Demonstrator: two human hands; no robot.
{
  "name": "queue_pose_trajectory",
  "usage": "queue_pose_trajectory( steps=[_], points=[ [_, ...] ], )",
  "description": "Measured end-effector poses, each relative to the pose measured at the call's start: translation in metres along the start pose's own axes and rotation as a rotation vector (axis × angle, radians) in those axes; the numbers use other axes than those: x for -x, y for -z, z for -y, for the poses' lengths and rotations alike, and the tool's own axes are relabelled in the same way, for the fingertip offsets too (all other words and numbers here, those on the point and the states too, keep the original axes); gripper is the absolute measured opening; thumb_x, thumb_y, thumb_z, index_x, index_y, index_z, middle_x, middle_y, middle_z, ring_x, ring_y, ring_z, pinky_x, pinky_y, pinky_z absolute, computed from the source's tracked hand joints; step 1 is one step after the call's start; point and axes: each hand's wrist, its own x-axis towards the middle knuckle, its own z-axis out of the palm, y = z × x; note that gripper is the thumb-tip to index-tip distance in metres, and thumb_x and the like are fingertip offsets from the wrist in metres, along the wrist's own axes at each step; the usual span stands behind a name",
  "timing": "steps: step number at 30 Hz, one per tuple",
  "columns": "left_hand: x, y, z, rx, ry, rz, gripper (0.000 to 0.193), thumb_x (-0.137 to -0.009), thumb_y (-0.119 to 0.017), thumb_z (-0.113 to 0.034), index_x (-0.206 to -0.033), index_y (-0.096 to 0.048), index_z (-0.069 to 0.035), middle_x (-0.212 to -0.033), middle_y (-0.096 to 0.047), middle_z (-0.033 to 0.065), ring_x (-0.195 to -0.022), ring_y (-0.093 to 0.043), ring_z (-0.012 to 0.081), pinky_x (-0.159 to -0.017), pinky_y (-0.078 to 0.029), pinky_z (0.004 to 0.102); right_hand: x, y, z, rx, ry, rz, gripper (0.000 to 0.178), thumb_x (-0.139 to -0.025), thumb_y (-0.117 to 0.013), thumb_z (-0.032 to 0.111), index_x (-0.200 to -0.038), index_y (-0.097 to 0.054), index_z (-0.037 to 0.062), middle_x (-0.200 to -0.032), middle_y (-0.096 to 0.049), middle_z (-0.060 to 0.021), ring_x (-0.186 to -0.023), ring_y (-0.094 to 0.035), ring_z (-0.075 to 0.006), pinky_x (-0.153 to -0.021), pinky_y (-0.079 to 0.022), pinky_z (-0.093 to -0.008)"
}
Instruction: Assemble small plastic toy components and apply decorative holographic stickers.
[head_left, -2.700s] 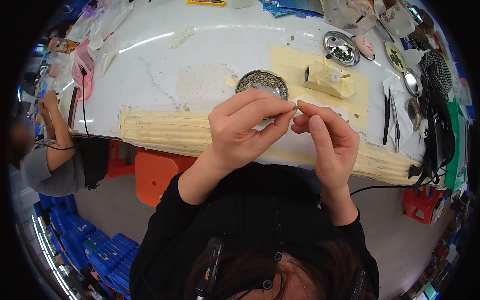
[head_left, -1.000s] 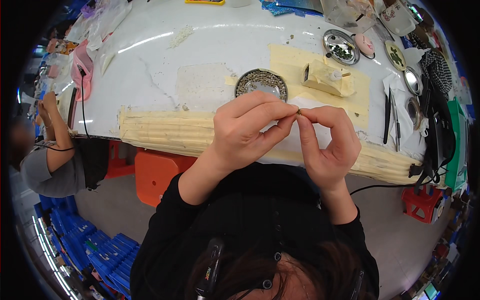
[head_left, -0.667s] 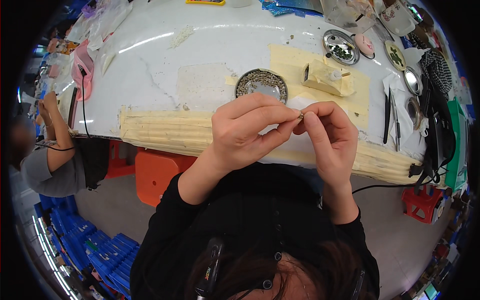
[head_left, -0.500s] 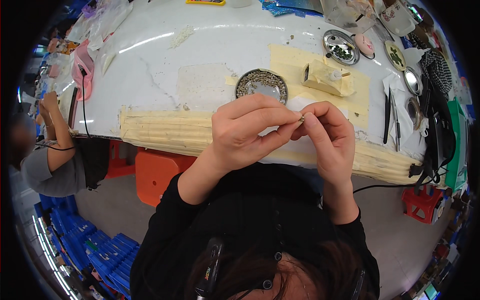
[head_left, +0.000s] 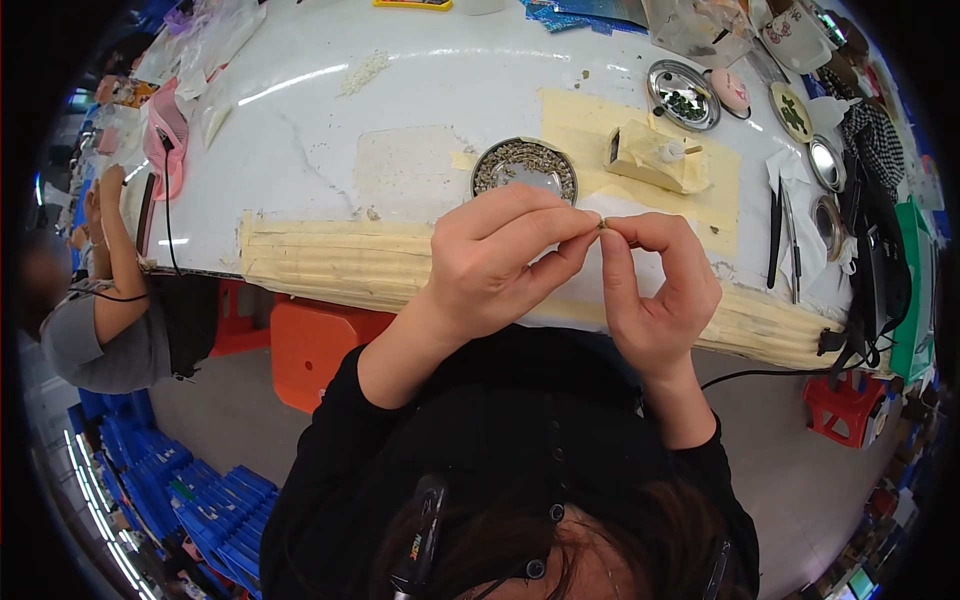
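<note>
My left hand (head_left: 505, 250) and my right hand (head_left: 660, 285) meet above the table's near edge, thumb and forefinger of each pinched together. Between the fingertips is a tiny gold-coloured piece (head_left: 602, 225), too small to make out its kind; both hands seem to grip it. Just beyond my left hand stands a round dark-rimmed dish (head_left: 571, 172) with many small metallic-looking pieces in it. Behind my right hand, a taped block (head_left: 640, 158) with a small white-tipped item on top rests on yellowish tape.
A round metal tray (head_left: 712, 110) with dark green pieces lies far right, beside a pink oval item (head_left: 731, 90). Tweezers (head_left: 792, 240) lie on white paper at right. A padded taped strip (head_left: 330, 252) lines the near edge. Another person (head_left: 110, 330) sits at far left.
My right hand has turned slightly and shifted right, its forefinger now straighter. My left hand moved a little; the tiny piece stays between the fingertips.
</note>
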Motion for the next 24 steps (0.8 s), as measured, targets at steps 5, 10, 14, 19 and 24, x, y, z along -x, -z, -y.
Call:
queue_pose_trajectory(
  steps=[5,10,14,19,24],
  points=[
    [-0.002,0.001,-0.001,0.057,-0.024,0.01,0.023,-0.067,-0.076,0.01,-0.088,-0.072,0.001,-0.079,-0.067,0.0092,-0.068,-0.066,0.0174,-0.058,-0.053,0.0253,0.004,0.001,-0.004,-0.237,-0.181,0.029,0.006,-0.086,-0.068,0.001,-0.086,-0.063,-0.0013,-0.079,-0.064,-0.0064,-0.069,-0.06,-0.012,-0.064,-0.05,-0.0244],
    [-0.003,0.002,-0.003,0.126,-0.004,-0.015,0.021,-0.068,-0.077,0.005,-0.087,-0.071,-0.002,-0.076,-0.065,0.0072,-0.064,-0.064,0.0182,-0.054,-0.051,0.0271,0.004,0.005,0.001,-0.681,-0.5,0.152,0.008,-0.094,-0.06,0.005,-0.093,-0.06,-0.0028,-0.084,-0.064,-0.0041,-0.075,-0.061,-0.0093,-0.071,-0.05,-0.0229],
    [-0.004,0.004,-0.003,0.15,-0.003,0.011,0.021,-0.068,-0.076,0.005,-0.087,-0.071,-0.002,-0.075,-0.066,0.0073,-0.065,-0.064,0.0177,-0.054,-0.051,0.0266,0.002,0.01,0.001,-0.818,-0.599,0.221,0.01,-0.096,-0.057,0.007,-0.096,-0.059,-0.0028,-0.086,-0.064,-0.0035,-0.077,-0.061,-0.0087,-0.073,-0.05,-0.0226],
    [-0.001,0.0,0.0,0.089,-0.004,-0.021,0.021,-0.068,-0.077,0.004,-0.088,-0.071,-0.003,-0.077,-0.066,0.0077,-0.065,-0.065,0.0183,-0.054,-0.052,0.0269,0.005,0.003,-0.001,-0.359,-0.275,0.084,0.004,-0.089,-0.064,0.002,-0.09,-0.062,-0.0021,-0.082,-0.065,-0.0066,-0.071,-0.062,-0.012,-0.065,-0.05,-0.0248],
    [-0.001,0.0,-0.003,0.024,0.027,0.004,0.022,-0.067,-0.076,0.009,-0.087,-0.071,0.001,-0.077,-0.067,0.0094,-0.067,-0.066,0.0175,-0.058,-0.052,0.0256,0.001,-0.001,-0.003,0.084,0.107,-0.02,0.005,-0.083,-0.068,-0.002,-0.085,-0.064,-0.0018,-0.078,-0.065,-0.0089,-0.067,-0.062,-0.0151,-0.062,-0.049,-0.0254]
  ],
)
